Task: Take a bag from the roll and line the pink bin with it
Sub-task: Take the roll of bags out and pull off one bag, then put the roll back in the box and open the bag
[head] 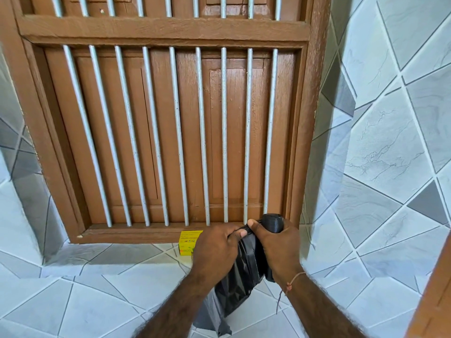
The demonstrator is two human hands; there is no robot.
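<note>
Right hand [275,250] grips black bag roll [272,222] at the window sill. Left hand [214,250] pinches the bag [240,284] just beside it; bag hangs below both hands. Yellow box [189,242] on tiled ledge [97,264], closed, contents unseen.

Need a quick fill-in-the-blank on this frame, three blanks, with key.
1. The right hand grips the black roll of plastic bags, while the left hand pinches the ____ bag hanging from it.
2. A small ____ box sits on the tiled sill beside the left hand.
3. Behind the hands stands a brown wooden shutter with grey ____ bars.

Missing words: black; yellow; vertical
</note>
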